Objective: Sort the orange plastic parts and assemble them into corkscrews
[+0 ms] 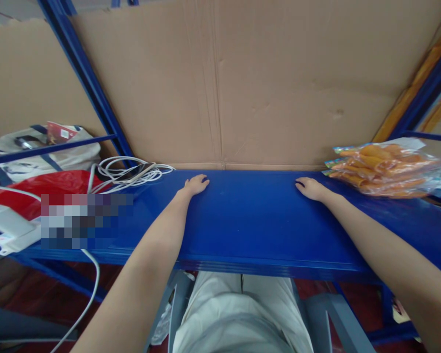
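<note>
- Hands, both bare, in my view: L hand (198,184) palm-down on the blue table (242,220), fingers loosely spread & a bit bent, nothing seen in its grip; R hand (310,189) same idea, thumb & fingers partly apart, no visible hold.
- Bags (393,166) of orange stuff: stacked on table near the back, beyond R hand, not touching it. Cable (147,171): loose white coil, back L side, near L hand but apart.
- Handling, my guess: bags soft, prob. fairly light, slick film that'd slide layer on layer. I'd hold the full middle w/ fingers under, not the loose edge.
- Cable prob. light, bendy, springy; loops could spread or snag. Best pinched w/ several loops together.
- Hard to see: can't ID the orange contents thru shiny plastic, nor count bags. Their R end runs into pale wrap near frame edge.
- Pixel patch (84,220) hides whatever's by the red bag (69,181) & white box (12,225); box cut off at L edge. Palms & undersides of fingers hidden too, so can't tell how hard they press.
</note>
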`<state>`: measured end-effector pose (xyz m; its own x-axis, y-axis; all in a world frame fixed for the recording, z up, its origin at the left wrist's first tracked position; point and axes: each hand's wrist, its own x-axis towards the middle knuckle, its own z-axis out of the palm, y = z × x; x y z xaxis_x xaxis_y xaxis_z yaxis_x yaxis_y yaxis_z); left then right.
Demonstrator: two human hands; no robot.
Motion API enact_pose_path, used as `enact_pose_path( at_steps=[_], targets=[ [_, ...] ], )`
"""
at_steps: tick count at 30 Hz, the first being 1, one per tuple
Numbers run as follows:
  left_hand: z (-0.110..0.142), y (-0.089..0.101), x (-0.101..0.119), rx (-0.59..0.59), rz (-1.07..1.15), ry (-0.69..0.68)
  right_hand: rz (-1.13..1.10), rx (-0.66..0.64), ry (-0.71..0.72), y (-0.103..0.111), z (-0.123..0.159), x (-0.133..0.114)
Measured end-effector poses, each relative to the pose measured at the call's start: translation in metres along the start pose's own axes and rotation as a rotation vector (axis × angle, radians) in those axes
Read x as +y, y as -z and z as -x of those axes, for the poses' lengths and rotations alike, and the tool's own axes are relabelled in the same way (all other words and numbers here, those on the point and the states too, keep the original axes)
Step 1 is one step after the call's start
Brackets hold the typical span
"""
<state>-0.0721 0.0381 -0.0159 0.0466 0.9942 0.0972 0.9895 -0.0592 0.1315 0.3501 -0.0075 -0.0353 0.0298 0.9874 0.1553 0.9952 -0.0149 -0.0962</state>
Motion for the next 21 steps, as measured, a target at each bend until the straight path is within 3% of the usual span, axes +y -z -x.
enact_pose_path(
  at_steps=[16,21],
  targets=[
    [-0.008,-0.005,-0.004,-0.014,-0.020,-0.003,-0.044,0.052,0.079,-0.009,-0.009,0.014],
    [-0.009,-0.005,-0.004,-0.003,-0.039,-0.014,-0.128,0.062,-0.032,-0.001,-0.006,0.013]
  ],
)
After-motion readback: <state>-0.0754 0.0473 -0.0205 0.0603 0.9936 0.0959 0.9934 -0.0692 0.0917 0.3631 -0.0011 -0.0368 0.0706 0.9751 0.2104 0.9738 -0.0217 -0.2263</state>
